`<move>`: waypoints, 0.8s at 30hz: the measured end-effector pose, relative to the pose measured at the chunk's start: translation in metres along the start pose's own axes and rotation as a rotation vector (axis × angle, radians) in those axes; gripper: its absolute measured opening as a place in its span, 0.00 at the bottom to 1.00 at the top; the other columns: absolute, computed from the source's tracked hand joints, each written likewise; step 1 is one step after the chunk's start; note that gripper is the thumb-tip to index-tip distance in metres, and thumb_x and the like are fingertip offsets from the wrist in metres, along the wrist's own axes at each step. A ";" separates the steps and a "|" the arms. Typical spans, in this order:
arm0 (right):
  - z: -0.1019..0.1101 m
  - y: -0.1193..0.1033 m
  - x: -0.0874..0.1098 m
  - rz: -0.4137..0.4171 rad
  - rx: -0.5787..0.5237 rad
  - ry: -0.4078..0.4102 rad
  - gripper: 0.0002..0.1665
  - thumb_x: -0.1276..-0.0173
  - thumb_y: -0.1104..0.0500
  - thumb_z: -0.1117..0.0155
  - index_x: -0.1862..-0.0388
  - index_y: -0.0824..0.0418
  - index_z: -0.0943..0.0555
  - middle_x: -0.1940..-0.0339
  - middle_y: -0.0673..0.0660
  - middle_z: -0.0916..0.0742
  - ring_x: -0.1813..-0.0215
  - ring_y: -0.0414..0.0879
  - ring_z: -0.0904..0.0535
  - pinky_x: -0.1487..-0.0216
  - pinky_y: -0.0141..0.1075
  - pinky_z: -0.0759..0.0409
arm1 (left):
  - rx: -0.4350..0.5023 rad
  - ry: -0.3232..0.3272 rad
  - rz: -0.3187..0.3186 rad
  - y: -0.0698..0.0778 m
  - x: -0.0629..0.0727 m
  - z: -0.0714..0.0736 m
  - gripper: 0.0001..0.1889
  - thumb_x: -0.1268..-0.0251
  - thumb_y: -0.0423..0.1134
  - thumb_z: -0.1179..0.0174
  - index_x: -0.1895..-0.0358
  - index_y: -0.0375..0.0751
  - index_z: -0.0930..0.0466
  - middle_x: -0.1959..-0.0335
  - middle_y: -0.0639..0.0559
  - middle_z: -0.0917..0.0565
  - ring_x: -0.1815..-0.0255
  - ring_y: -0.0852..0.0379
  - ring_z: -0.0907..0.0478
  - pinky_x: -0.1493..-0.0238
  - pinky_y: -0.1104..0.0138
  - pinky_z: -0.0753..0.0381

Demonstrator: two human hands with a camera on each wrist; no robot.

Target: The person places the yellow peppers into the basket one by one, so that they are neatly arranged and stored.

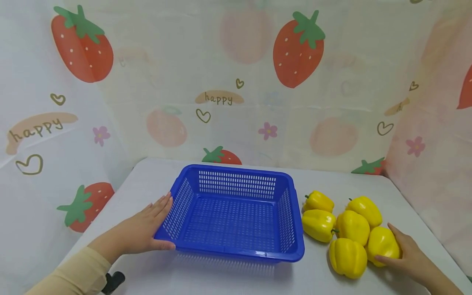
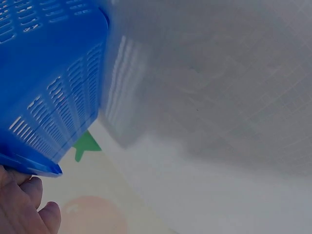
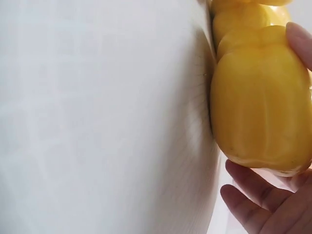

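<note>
A blue plastic basket [image 1: 228, 250] with slotted walls stands on the table, and nothing lies in it. My left hand [image 1: 147, 229] rests against its left rim, fingers straight and thumb spread toward the front corner. In the left wrist view, fingertips [image 2: 34, 190] show right at the basket's rim. Several yellow bell peppers sit in a group to the basket's right. My right hand [image 1: 411, 256] holds the rightmost bell pepper [image 1: 381, 246] between thumb and fingers. That pepper [image 3: 261, 102] fills the right side of the right wrist view, low at the table surface.
The other bell peppers [image 1: 348, 258] lie close together between the basket and my right hand. A white table [image 1: 221, 280] carries everything. Strawberry-print cloth [image 1: 228, 135] hangs behind and at both sides. A small black object [image 1: 113, 282] shows by my left sleeve.
</note>
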State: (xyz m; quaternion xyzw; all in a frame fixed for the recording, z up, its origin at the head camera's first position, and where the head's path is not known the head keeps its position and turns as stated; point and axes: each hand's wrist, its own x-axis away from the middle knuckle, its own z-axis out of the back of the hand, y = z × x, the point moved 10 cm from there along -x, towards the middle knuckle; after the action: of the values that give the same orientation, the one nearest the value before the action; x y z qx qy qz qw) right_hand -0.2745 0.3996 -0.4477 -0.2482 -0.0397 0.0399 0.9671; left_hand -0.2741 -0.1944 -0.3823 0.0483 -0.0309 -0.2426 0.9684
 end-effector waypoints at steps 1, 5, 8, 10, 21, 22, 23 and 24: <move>0.001 -0.001 0.000 0.006 0.005 0.009 0.59 0.42 0.46 0.35 0.32 0.78 0.60 0.43 0.81 0.39 0.46 0.71 0.40 0.53 0.68 0.39 | 0.000 0.000 0.003 -0.001 0.000 0.000 0.60 0.56 0.75 0.49 0.29 0.33 0.59 0.27 0.41 0.57 0.27 0.43 0.59 0.33 0.48 0.50; 0.006 -0.004 0.001 0.030 0.030 0.057 0.61 0.46 0.47 0.32 0.32 0.77 0.58 0.44 0.81 0.38 0.47 0.69 0.41 0.54 0.65 0.38 | 0.000 0.003 0.007 -0.002 -0.001 -0.001 0.60 0.56 0.75 0.48 0.29 0.34 0.59 0.27 0.42 0.58 0.27 0.44 0.59 0.33 0.49 0.50; 0.009 -0.003 0.002 0.040 0.044 0.088 0.61 0.48 0.47 0.30 0.33 0.77 0.55 0.45 0.80 0.37 0.47 0.70 0.41 0.54 0.66 0.38 | 0.002 0.002 0.011 -0.002 -0.002 -0.002 0.60 0.56 0.75 0.49 0.29 0.34 0.59 0.26 0.42 0.58 0.27 0.45 0.59 0.32 0.50 0.50; 0.009 0.000 0.001 0.022 0.053 0.085 0.61 0.49 0.45 0.30 0.34 0.77 0.54 0.45 0.81 0.36 0.47 0.70 0.41 0.53 0.67 0.39 | 0.003 0.003 0.012 -0.002 -0.002 -0.003 0.60 0.56 0.75 0.48 0.28 0.34 0.59 0.26 0.42 0.58 0.27 0.45 0.59 0.32 0.50 0.50; 0.003 0.011 -0.004 -0.047 0.042 0.007 0.66 0.47 0.41 0.33 0.33 0.78 0.63 0.42 0.84 0.44 0.43 0.76 0.47 0.50 0.71 0.44 | 0.019 0.010 0.028 -0.001 0.000 -0.003 0.60 0.56 0.75 0.49 0.28 0.35 0.60 0.26 0.42 0.58 0.27 0.45 0.58 0.33 0.50 0.49; 0.003 0.011 -0.003 -0.041 0.047 0.010 0.67 0.47 0.41 0.33 0.33 0.78 0.64 0.42 0.84 0.44 0.43 0.76 0.47 0.50 0.71 0.44 | 0.019 0.012 0.029 0.000 0.001 -0.003 0.60 0.56 0.75 0.50 0.28 0.35 0.60 0.26 0.42 0.57 0.27 0.45 0.58 0.33 0.50 0.49; 0.003 0.010 -0.003 -0.028 0.050 0.017 0.67 0.47 0.42 0.32 0.33 0.78 0.64 0.42 0.84 0.44 0.43 0.76 0.48 0.50 0.71 0.45 | 0.019 0.013 0.030 0.000 0.001 -0.003 0.60 0.55 0.75 0.50 0.28 0.34 0.60 0.27 0.42 0.57 0.27 0.45 0.58 0.33 0.50 0.49; 0.004 0.010 -0.003 -0.021 0.051 0.020 0.67 0.47 0.42 0.32 0.33 0.78 0.65 0.42 0.84 0.45 0.43 0.76 0.48 0.50 0.71 0.45 | 0.021 0.015 0.030 0.000 0.001 -0.003 0.60 0.55 0.75 0.49 0.28 0.34 0.60 0.27 0.42 0.57 0.27 0.44 0.58 0.33 0.50 0.49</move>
State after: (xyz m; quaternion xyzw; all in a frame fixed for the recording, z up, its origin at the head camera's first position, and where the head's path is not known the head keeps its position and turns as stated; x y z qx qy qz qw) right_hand -0.2787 0.4095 -0.4493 -0.2233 -0.0317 0.0282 0.9738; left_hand -0.2730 -0.1945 -0.3851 0.0596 -0.0268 -0.2272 0.9717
